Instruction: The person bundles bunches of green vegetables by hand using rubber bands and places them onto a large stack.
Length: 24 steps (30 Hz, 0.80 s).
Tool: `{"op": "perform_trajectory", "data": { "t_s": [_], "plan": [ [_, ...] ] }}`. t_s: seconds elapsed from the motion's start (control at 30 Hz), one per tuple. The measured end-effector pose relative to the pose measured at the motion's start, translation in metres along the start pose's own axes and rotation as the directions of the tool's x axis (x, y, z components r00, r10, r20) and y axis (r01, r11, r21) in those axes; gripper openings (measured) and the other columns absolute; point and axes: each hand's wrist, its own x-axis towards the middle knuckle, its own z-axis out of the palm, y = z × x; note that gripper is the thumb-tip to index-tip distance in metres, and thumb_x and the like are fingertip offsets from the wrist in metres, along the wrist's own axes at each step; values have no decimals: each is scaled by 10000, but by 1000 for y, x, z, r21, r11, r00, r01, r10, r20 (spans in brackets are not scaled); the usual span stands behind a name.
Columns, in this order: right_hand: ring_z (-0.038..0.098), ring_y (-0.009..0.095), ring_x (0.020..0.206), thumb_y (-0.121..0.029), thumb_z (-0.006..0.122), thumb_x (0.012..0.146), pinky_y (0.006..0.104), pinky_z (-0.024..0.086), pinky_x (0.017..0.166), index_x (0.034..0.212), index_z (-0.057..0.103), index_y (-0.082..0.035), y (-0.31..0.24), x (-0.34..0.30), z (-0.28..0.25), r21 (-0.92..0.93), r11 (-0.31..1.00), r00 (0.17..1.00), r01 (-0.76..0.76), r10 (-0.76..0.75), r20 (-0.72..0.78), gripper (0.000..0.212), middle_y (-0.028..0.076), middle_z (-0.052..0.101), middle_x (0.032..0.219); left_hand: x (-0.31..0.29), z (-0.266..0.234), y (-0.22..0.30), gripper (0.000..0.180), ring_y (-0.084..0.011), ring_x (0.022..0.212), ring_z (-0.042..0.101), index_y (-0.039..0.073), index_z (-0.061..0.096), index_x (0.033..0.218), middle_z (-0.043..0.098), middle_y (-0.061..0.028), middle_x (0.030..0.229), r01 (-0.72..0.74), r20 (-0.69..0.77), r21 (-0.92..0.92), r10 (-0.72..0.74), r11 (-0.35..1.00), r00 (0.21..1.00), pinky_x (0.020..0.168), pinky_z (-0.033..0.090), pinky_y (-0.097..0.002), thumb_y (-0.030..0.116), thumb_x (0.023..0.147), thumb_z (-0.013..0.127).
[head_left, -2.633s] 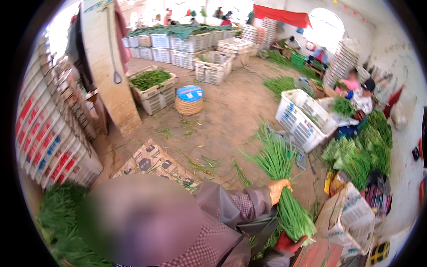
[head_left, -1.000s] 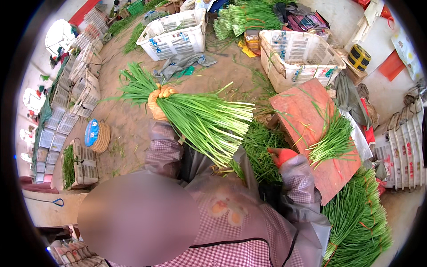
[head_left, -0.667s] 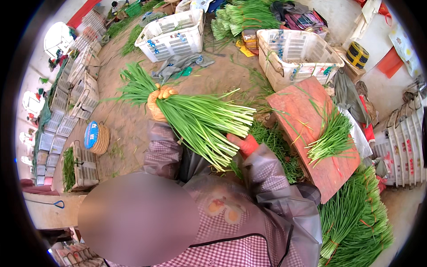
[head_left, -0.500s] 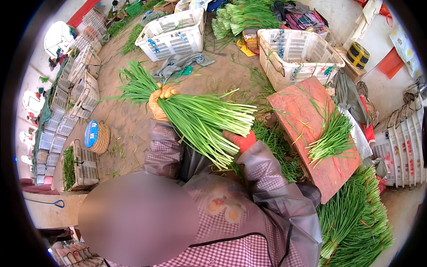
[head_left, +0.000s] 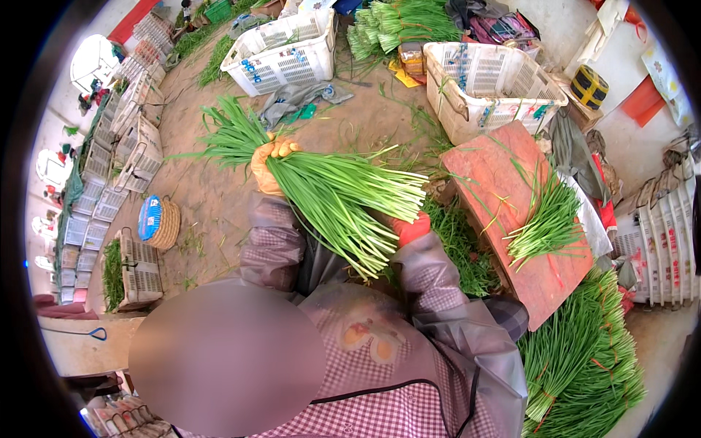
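Two hands at work on a big bunch of long green stalks (head_left: 343,193), held up in front of the worker's chest, well clear of the floor. L hand (head_left: 273,162), in an orange-yellow glove, has its grip wrapped firmly round the bunch nr the leafy end, w/ the pale ends fanned out to the R. R hand (head_left: 407,228), red at the wrist, is up against those pale ends & mostly hidden; how its grip stands can't be made out. Just past the R sleeve, a tilted red table (head_left: 485,164) carries a smaller bunch (head_left: 548,223) + stray blades; loose greens (head_left: 464,255) lie beside it, & tied bundles (head_left: 584,358) are piled lower R. Farther off: white crate (head_left: 504,115), grey cloth (head_left: 298,101) on the floor, woven stool (head_left: 169,225) w/ blue top, at L.
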Motion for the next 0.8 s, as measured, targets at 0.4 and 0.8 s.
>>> {"op": "perform_trajectory", "data": {
  "t_s": [0.4, 0.8],
  "plan": [
    [639, 161, 910, -98, 739, 776, 270, 491, 846, 1051, 694, -9, -31, -33, -124, -41, 968, 752, -249, 167, -638, 293, 77, 698, 986, 7, 0, -11, 90, -185, 699, 488, 56, 510, 763, 473, -29, 685, -144, -112, 196, 168, 970, 979, 819, 455, -365, 109, 791, 578],
    [608, 140, 593, -242, 580, 918, 283, 481, 537, 1101, 679, -87, -156, -65, 74, -743, 647, 960, -171, 278, 21, 259, 53, 669, 769, 7, 10, 0, 147, -184, 699, 477, 69, 470, 687, 447, -28, 677, -195, -87, 275, 226, 941, 970, 812, 451, -349, 111, 777, 579]
  ]
}}
